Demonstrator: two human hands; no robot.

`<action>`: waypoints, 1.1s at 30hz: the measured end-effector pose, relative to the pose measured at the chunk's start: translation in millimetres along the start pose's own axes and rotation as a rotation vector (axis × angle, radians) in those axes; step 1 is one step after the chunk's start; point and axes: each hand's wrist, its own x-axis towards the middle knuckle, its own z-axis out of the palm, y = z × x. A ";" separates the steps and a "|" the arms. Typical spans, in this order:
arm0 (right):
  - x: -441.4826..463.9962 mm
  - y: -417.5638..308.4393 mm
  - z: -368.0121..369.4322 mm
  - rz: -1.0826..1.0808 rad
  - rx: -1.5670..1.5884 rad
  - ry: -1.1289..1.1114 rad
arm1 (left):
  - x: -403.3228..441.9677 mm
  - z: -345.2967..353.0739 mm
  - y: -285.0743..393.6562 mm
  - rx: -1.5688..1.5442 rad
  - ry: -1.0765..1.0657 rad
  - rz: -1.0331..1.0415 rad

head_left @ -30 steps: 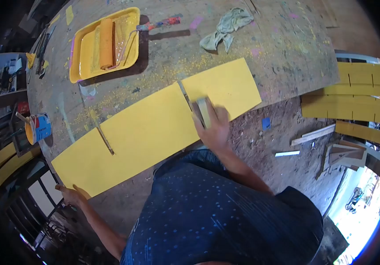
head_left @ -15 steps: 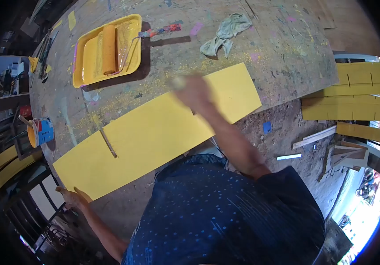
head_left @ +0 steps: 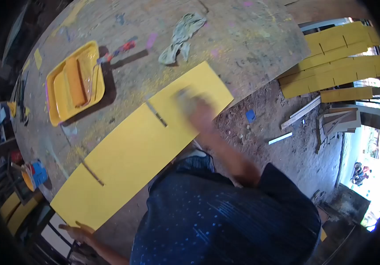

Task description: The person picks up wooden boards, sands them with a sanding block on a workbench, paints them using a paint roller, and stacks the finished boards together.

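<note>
Right hand (head_left: 202,115), blurred, curls round a block (head_left: 183,100) over the yellow board (head_left: 123,152) slanting across centre frame, seemingly rubbing it, while the left hand (head_left: 79,232), loosely spread, touches its lower-left end, which any next stroke would need steady.

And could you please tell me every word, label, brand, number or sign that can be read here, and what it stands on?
No text is readable.
Blue can: pale marks on its side, too small and blurred to read.
Yellow board: no lettering visible.
Dark shirt: dots and lines only.
</note>
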 end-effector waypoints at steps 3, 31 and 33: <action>-21.3 -82.4 -39.2 -0.348 0.060 -0.215 | 20.9 -51.9 66.6 -0.299 -0.143 -0.079; -40.7 -314.1 -29.1 -0.790 0.541 -0.436 | 28.3 -129.4 129.4 -1.069 -0.364 -0.593; -32.9 -326.7 -4.2 -0.783 0.463 -0.407 | 40.5 -113.6 120.2 -1.193 -0.435 -0.595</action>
